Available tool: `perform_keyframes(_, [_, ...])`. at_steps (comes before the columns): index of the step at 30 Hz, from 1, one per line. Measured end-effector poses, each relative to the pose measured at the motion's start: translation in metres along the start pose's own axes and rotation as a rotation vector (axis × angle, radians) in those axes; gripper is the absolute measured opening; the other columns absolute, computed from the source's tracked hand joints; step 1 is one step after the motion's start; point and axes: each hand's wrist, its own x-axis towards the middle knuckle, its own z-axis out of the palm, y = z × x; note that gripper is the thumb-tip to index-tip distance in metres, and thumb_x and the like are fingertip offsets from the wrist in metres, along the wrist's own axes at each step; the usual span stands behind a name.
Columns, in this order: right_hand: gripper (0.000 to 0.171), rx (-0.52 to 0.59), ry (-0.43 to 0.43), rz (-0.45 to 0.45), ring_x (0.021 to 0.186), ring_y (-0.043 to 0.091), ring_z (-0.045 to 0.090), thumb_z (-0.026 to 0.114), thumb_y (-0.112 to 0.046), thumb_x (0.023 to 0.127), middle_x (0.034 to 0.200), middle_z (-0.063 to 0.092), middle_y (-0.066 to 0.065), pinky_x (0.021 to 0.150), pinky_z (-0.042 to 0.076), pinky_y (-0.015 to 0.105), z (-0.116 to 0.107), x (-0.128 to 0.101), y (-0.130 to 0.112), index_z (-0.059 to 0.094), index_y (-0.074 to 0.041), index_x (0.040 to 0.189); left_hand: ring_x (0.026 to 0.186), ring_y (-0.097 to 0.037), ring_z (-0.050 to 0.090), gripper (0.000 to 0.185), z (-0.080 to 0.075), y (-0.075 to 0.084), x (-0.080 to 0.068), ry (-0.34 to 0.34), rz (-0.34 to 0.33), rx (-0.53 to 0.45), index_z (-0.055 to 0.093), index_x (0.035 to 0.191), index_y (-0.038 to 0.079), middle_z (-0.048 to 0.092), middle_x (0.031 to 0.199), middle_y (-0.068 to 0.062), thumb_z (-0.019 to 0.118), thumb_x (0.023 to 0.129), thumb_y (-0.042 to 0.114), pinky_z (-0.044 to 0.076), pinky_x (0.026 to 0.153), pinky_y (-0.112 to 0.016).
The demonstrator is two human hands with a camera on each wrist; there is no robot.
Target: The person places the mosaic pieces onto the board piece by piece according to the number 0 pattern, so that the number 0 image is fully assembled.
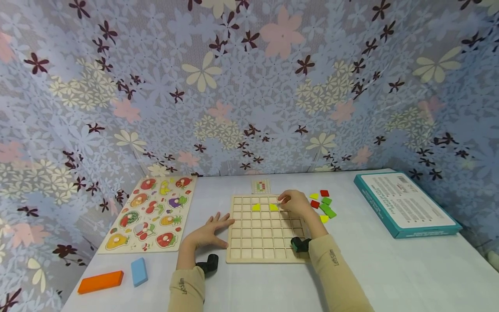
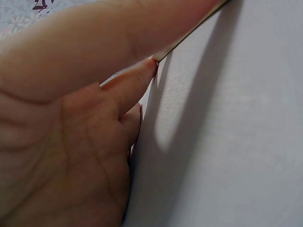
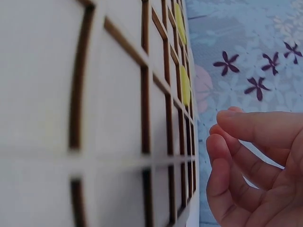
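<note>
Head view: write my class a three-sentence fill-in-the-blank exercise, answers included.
1. The two pieces visible on the grid board are coloured ____.
2. The block beside the orange block is coloured ____.
3. The teal box lies to the grid board's ____.
Answers: yellow; blue; right.

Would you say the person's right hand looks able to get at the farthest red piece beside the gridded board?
Probably yes: the right hand is by the far right corner of the gridded board, the red piece lies nearby to its right, and nothing seems to cover it or block the way.
</note>
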Motion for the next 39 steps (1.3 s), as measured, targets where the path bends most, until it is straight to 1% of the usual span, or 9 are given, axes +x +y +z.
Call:
perform_keyframes(5, [0.023,0.045,0.025,-0.004,0.083,0.024,0.057,0.063,-0.003,0.083,0.091,0.063,0.012,0.068,0.049,0.033,-0.007,-0.011,0.008,0.063,0.001,0.105,0.14,-0.034,-0.01,0.082,0.0,-0.003,0.001,-0.001,0.007,0.004,0.041,0.14,0.014,0.017,0.153,-0.008,0.079,0.068,0.016,-0.006,0.11,-0.057])
perform_keyframes(11, [0.026,0.127,0.025,0.039,0.082,0.024,0.058,0.061,-0.003,0.084,0.095,0.062,0.015,0.068,0.05,0.035,-0.014,-0.019,0.017,0.061,0.003,0.109,0.14,-0.035,-0.01,0.082,0.001,-0.001,0.0,0.0,0.011,0.01,0.041,0.14,0.013,0.017,0.153,-0.008,0.079,0.068,0.016,-0.006,0.11,-0.058])
perform_keyframes(16, [0.026,0.132,0.044,0.026,0.082,0.025,0.06,0.062,-0.003,0.084,0.094,0.062,0.016,0.072,0.052,0.037,-0.018,-0.022,0.025,0.061,0.005,0.11,0.14,-0.035,-0.009,0.082,0.002,-0.002,0.0,-0.003,0.013,0.023,0.04,0.141,0.013,0.016,0.154,-0.008,0.078,0.069,0.016,-0.006,0.11,-0.058])
perform_keyframes(18, [0.027,0.133,0.05,0.021,0.084,0.025,0.06,0.062,-0.003,0.084,0.095,0.063,0.016,0.072,0.052,0.036,-0.019,-0.021,0.028,0.061,0.004,0.11,0.14,-0.034,-0.01,0.081,0.001,-0.003,0.0,-0.005,0.022,0.016,0.04,0.141,0.013,0.015,0.154,-0.008,0.078,0.069,0.018,-0.007,0.11,-0.057])
perform_keyframes(23, [0.027,0.16,0.056,0.042,0.09,0.028,0.058,0.061,-0.002,0.084,0.099,0.062,0.019,0.074,0.053,0.037,-0.022,-0.021,0.034,0.06,0.005,0.111,0.14,-0.034,-0.011,0.082,0.001,0.0,-0.006,-0.009,0.081,-0.025,0.042,0.14,0.015,0.016,0.153,-0.01,0.079,0.068,0.028,-0.01,0.109,-0.057])
perform_keyframes(25, [0.028,0.161,0.057,0.046,0.092,0.03,0.058,0.06,-0.001,0.085,0.101,0.062,0.02,0.074,0.053,0.037,-0.024,-0.022,0.036,0.059,0.006,0.112,0.14,-0.035,-0.01,0.083,0.001,0.001,-0.007,-0.005,0.088,-0.036,0.042,0.14,0.016,0.017,0.153,-0.01,0.079,0.067,0.029,-0.01,0.109,-0.058])
perform_keyframes(28, [0.029,0.162,0.067,0.047,0.096,0.032,0.058,0.06,0.002,0.084,0.104,0.061,0.022,0.075,0.053,0.037,-0.025,-0.024,0.039,0.059,0.006,0.112,0.14,-0.035,-0.011,0.083,0.001,0.002,-0.005,-0.006,0.064,-0.024,0.041,0.14,0.014,0.016,0.153,-0.01,0.079,0.068,0.026,-0.009,0.109,-0.058])
perform_keyframes(32, [0.031,0.147,0.075,0.051,0.099,0.035,0.056,0.06,0.006,0.08,0.11,0.058,0.025,0.076,0.053,0.037,-0.027,-0.026,0.042,0.059,0.007,0.111,0.14,-0.037,-0.009,0.082,0.001,0.001,-0.003,-0.004,0.023,0.004,0.04,0.14,0.011,0.017,0.153,-0.011,0.079,0.068,0.017,-0.006,0.109,-0.059])
perform_keyframes(39, [0.036,0.079,0.075,0.108,0.098,0.033,0.053,0.059,0.01,0.076,0.115,0.057,0.023,0.075,0.05,0.039,-0.028,-0.028,0.044,0.061,0.003,0.111,0.14,-0.037,-0.009,0.082,0.0,0.0,-0.002,0.008,0.012,0.01,0.041,0.14,0.012,0.018,0.153,-0.01,0.079,0.067,0.016,-0.005,0.109,-0.059])
